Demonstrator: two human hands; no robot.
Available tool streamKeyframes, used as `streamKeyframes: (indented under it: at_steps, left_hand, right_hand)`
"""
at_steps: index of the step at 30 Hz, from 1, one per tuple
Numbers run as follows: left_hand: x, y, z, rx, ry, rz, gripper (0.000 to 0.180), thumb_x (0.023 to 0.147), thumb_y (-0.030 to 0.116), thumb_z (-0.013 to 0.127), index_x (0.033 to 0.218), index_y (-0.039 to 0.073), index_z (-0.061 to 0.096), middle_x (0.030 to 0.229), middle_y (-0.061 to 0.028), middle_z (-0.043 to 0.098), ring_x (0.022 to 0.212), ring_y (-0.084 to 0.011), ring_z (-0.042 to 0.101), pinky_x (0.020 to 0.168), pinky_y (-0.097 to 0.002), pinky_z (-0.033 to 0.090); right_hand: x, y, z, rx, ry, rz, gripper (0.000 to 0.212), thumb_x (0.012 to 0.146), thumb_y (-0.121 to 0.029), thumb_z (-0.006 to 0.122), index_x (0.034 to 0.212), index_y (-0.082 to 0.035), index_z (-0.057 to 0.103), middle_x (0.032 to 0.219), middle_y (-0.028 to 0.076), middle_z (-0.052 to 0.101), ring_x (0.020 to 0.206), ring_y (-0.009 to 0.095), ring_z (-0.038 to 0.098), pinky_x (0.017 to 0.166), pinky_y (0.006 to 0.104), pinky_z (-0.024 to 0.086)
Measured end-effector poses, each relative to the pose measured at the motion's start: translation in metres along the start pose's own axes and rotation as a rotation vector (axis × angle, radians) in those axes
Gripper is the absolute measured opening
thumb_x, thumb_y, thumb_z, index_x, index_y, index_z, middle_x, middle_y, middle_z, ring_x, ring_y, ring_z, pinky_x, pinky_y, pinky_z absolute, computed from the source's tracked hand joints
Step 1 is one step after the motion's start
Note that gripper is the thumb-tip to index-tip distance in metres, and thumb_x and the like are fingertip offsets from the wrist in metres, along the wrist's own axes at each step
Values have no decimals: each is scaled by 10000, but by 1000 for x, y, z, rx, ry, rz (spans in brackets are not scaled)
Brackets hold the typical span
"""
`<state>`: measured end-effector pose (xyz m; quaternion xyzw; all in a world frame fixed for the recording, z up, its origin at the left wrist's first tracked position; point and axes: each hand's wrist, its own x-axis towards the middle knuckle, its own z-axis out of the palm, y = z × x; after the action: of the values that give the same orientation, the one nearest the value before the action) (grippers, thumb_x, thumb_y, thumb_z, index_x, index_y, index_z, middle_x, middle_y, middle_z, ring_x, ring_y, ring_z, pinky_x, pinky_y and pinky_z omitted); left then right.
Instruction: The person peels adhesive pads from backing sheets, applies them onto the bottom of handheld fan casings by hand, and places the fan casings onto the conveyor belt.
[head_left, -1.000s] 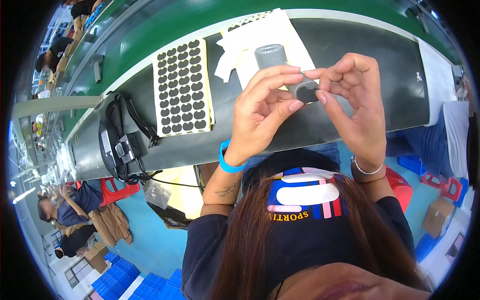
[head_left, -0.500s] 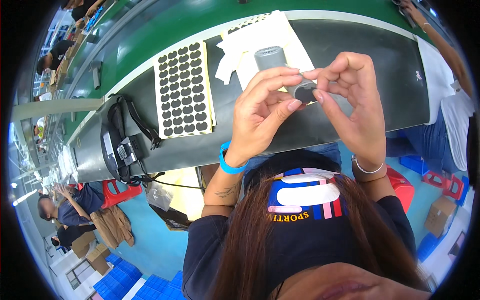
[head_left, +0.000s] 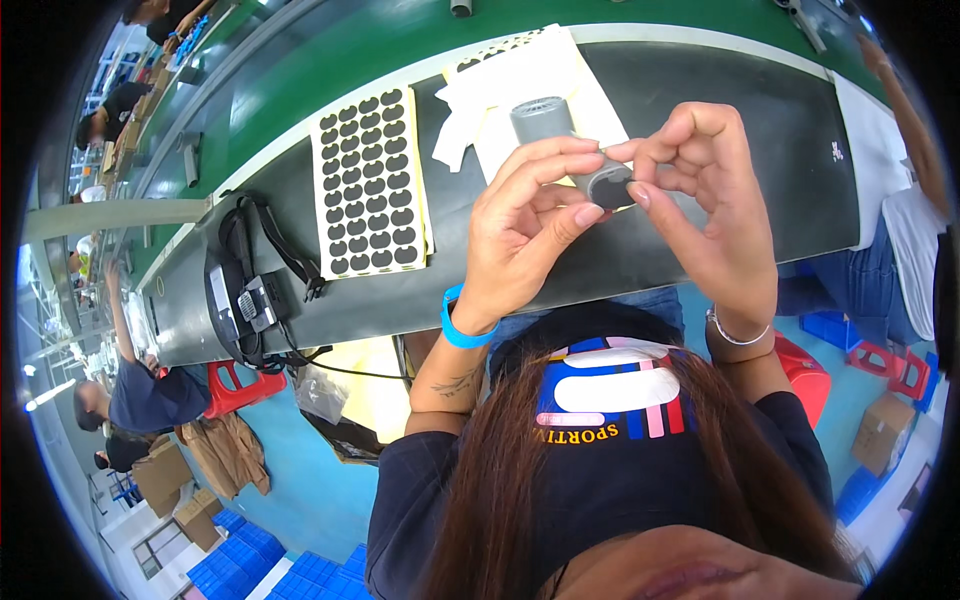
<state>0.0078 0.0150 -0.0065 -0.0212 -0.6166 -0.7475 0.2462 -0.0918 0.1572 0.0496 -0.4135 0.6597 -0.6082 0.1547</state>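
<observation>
My left hand (head_left: pixel 525 230) is closed round a small grey cylinder (head_left: pixel 592 178), whose end faces me. On that end lies a dark sticker (head_left: pixel 613 189) with a rounded outline. My right hand (head_left: pixel 710 205) holds the cylinder's right side between thumb and forefinger, the thumb tip at the sticker's edge. Just beyond my left fingers, a second grey cylinder (head_left: pixel 540 119) with a slotted top stands on pale backing paper (head_left: pixel 590 95). Left of my hands lies a sheet of dark stickers (head_left: pixel 370 185) in rows.
A black strap with a small device (head_left: pixel 258 302) lies on the dark table (head_left: pixel 720 80) at the left, its cable running over the front edge. Beyond is a green conveyor belt (head_left: pixel 300 65) carrying grey parts. Below the edge stands an open box (head_left: pixel 375 385). Co-workers are at both sides.
My hands and the cylinder stay almost in place, with only a tiny shift at the sticker. Grey parts on the belt have moved. A co-worker at the left has raised an arm.
</observation>
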Motion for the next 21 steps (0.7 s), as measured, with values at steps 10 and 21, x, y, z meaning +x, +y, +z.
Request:
streamKeyframes:
  at_steps: [10,21]
  left_hand:
    - [0,2,2,-12,3,-8,281,860,-52,603,1140,-60,574,1239,-156,485,923,-197,647,813,-307,572]
    - [0,-1,7,11,33,13,269,852,-93,580,1120,-73,572,1209,-159,495,923,-206,655,810,-297,582]
  right_hand:
    - [1,-3,1,-45,-4,8,369,814,135,545,1100,-24,374,889,83,560,968,154,608,830,267,499]
    - [-1,-2,4,-110,37,-22,373,803,140,552,1094,-19,382,877,72,549,945,163,622,808,272,513]
